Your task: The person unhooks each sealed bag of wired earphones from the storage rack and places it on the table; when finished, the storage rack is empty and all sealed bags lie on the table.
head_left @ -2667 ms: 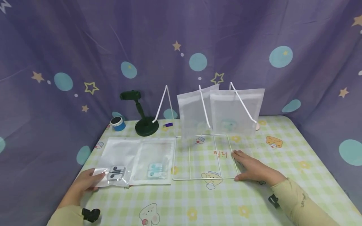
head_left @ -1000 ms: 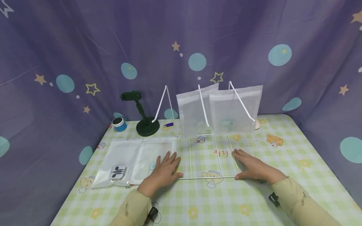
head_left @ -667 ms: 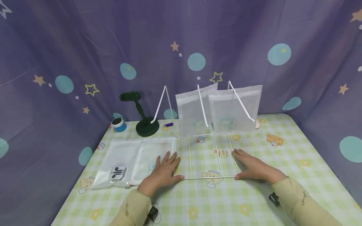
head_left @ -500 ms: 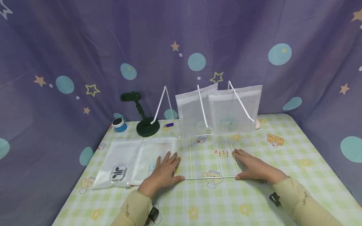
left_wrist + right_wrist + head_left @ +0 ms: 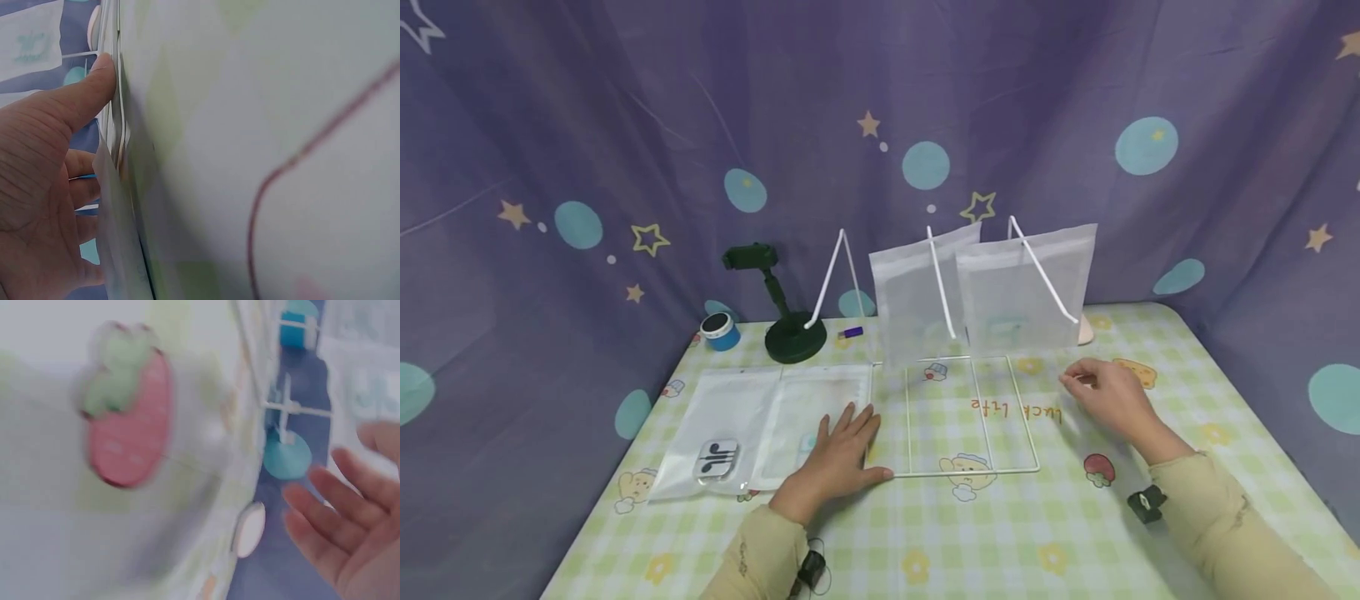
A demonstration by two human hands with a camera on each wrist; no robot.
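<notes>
A white wire rack (image 5: 1011, 472) stands on the table, its flat base toward me and three prongs rising at the back. Two frosted zip bags hang there: one on the middle prong (image 5: 917, 308), another on the right prong (image 5: 1026, 292). My left hand (image 5: 831, 467), fingers spread, rests at the base's front left corner, overlapping a flat zip bag (image 5: 823, 396) and partly hiding its pale teal contents. Beside that lies a second bag (image 5: 726, 408) with boxed earphones (image 5: 717, 458). My right hand (image 5: 1112, 400) is right of the rack, fingers loosely bent, holding nothing.
Behind the flat bags are a dark green phone stand (image 5: 793, 336), a blue jar (image 5: 720, 332) and a small purple USB stick (image 5: 851, 332). A pale rounded object (image 5: 1086, 329) sits behind the right hanging bag. A purple curtain (image 5: 925, 83) backs the table.
My left hand let go of the earphone bag's edge and moved right to the rack's corner. More recently my right hand came off the rack's right side and moved back and right.
</notes>
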